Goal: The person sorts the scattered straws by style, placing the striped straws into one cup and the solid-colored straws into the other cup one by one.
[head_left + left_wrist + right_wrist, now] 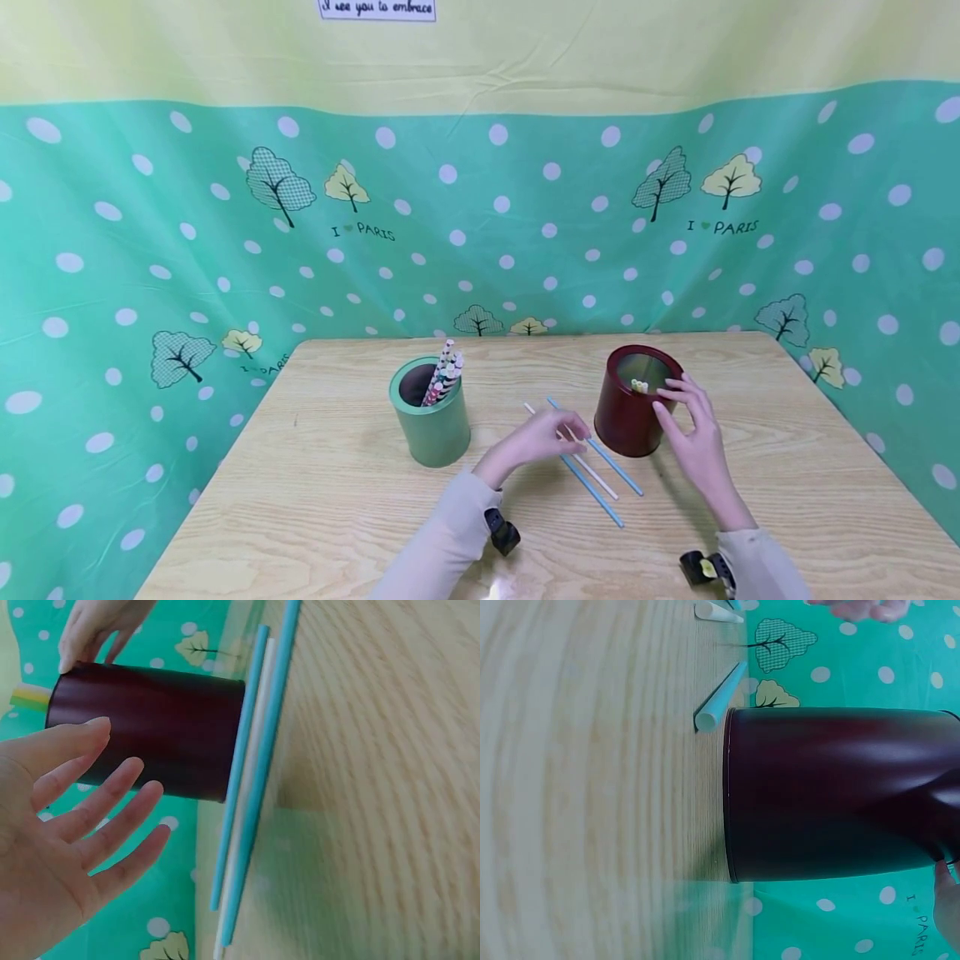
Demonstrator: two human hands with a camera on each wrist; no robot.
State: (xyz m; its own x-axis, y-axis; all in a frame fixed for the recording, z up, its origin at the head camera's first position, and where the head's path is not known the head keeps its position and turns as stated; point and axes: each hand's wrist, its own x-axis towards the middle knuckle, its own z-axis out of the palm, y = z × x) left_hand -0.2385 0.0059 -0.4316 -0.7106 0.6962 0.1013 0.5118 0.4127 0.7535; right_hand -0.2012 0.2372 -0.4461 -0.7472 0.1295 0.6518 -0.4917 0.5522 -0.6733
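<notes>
My left hand (pixel 542 439) hovers over three thin round sticks on the table, its fingers spread and loosely bent with nothing between them. Two of the sticks are light blue (pixel 592 492) and one is white (pixel 600 480), lying between the blue ones. In the left wrist view the palm of this hand (pixel 82 825) faces a dark red can (pixel 150 727). That can (pixel 626 417) stands upright, with a few pale yellow-green sticks (pixel 639 386) inside. Fingers of my right hand (pixel 699 437) touch the can's rim from the right, fairly straight, the thumb at its side.
To the left stands a green can (pixel 435 433) holding a bundle of patterned sticks (pixel 446 375) with pale ends. The wooden table (pixel 315 500) ends at a green dotted cloth (pixel 525 250) behind and at both sides.
</notes>
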